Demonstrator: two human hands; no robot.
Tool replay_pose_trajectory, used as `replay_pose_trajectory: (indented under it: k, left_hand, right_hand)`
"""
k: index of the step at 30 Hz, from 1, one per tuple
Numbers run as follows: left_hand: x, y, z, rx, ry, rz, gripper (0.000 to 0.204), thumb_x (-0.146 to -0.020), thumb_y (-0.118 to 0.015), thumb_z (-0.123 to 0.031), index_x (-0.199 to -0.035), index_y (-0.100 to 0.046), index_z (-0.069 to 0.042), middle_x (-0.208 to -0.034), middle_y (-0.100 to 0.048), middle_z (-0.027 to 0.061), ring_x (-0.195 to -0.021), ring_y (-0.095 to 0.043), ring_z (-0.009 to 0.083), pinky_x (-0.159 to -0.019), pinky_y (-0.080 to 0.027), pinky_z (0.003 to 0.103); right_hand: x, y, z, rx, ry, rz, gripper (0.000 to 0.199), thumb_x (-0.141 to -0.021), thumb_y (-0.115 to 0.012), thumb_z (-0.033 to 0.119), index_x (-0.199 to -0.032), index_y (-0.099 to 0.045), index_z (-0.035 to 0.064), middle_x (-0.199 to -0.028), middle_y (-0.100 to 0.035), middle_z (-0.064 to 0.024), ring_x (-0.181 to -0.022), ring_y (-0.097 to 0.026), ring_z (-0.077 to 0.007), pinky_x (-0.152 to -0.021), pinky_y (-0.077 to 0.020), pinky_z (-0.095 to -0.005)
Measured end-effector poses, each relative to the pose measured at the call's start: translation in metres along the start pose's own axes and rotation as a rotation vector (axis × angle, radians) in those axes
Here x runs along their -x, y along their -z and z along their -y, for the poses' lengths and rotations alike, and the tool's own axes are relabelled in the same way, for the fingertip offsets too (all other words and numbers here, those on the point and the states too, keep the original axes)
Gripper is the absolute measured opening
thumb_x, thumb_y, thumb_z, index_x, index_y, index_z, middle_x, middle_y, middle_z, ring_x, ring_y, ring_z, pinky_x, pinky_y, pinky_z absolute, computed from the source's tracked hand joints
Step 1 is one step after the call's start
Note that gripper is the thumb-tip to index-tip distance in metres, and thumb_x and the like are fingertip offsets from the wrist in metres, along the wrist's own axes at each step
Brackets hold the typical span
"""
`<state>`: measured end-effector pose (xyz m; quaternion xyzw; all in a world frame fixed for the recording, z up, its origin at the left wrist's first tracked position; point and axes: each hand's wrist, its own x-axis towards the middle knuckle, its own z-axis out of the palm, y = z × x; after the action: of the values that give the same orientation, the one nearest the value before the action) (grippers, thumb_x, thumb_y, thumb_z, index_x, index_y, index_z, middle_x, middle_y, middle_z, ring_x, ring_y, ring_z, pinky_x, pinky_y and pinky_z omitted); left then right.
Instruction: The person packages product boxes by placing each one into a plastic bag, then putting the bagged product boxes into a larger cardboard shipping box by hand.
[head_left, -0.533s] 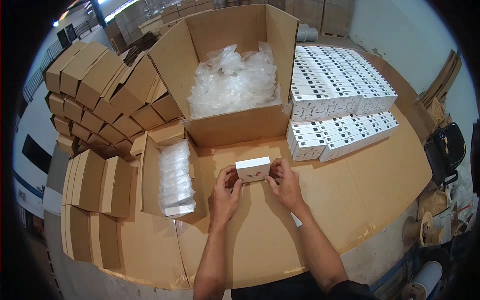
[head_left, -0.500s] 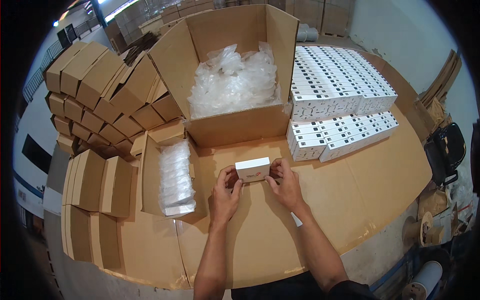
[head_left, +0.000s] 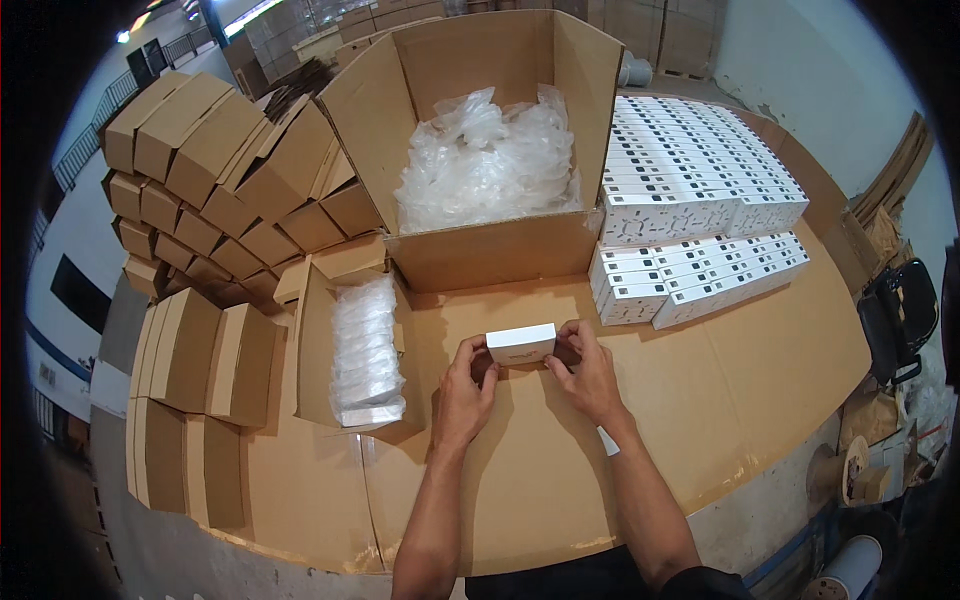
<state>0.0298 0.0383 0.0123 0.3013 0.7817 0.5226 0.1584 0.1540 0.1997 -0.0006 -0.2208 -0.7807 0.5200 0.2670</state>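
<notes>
Two bare hands hold one small white box (head_left: 521,344), a smooth rectangular carton, just above the cardboard-covered table (head_left: 760,380). The left hand (head_left: 466,390) pinches its left end with curled fingers; the right hand (head_left: 590,372) grips the right end, fingers wrapped behind it. Beyond the box stands a big open corrugated carton (head_left: 490,250) stuffed with crinkled clear plastic bags (head_left: 487,160). Left of the box lies a shallow open brown carton (head_left: 315,350) holding a row of glossy plastic-wrapped packs (head_left: 366,350). Right of the big carton, rows of matching white boxes (head_left: 700,200) are stacked tightly. Farther left, plain folded brown boxes (head_left: 200,180) pile up.
</notes>
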Motion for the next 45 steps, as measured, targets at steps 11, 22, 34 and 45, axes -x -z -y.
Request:
replay_pose_trajectory:
  k: [11,22,34,45]
  left_hand:
    - [-0.007,0.007,-0.040,-0.008,-0.326,-0.380,0.038,-0.088,-0.062,-0.001,-0.126,-0.057,0.001,-0.120,-0.065,0.0185,-0.112,-0.064,0.0317,-0.098,-0.050,0.041]
    - [-0.203,0.002,-0.119,-0.069,-0.524,-0.386,0.019,-0.087,-0.065,-0.002,-0.106,-0.065,0.002,-0.107,-0.068,0.0170,-0.101,-0.065,0.0329,-0.090,-0.052,0.042]
    - [-0.411,0.045,-0.066,-0.295,-0.391,-0.577,0.049,-0.091,-0.070,-0.028,-0.126,-0.052,0.002,-0.119,-0.061,0.0267,-0.113,-0.059,0.0443,-0.100,-0.046,0.050]
    - [-0.447,0.020,-0.078,-0.264,0.082,-0.378,0.098,-0.075,-0.088,-0.041,-0.139,-0.034,0.010,-0.136,-0.056,0.0319,-0.128,-0.055,0.0433,-0.108,-0.046,0.047]
  right_hand:
    - [0.004,-0.005,-0.014,-0.133,0.102,-0.143,0.038,-0.087,-0.056,-0.008,-0.123,-0.047,-0.0024,-0.119,-0.069,-0.0181,-0.110,-0.072,-0.0263,-0.091,-0.0576,-0.0345]
    - [0.007,-0.004,-0.027,-0.171,0.052,-0.271,0.023,-0.092,-0.055,-0.005,-0.115,-0.052,-0.0040,-0.107,-0.073,-0.0171,-0.099,-0.075,-0.0248,-0.085,-0.0583,-0.0337]
    - [0.011,-0.013,-0.012,-0.173,0.027,-0.240,0.019,-0.092,-0.056,-0.007,-0.110,-0.053,-0.0046,-0.103,-0.073,-0.0162,-0.096,-0.075,-0.0231,-0.085,-0.0591,-0.0332]
    - [0.015,-0.014,-0.026,-0.112,-0.115,-0.284,0.020,-0.095,-0.056,-0.001,-0.114,-0.058,-0.0026,-0.104,-0.070,-0.0129,-0.099,-0.071,-0.0211,-0.088,-0.0560,-0.0308]
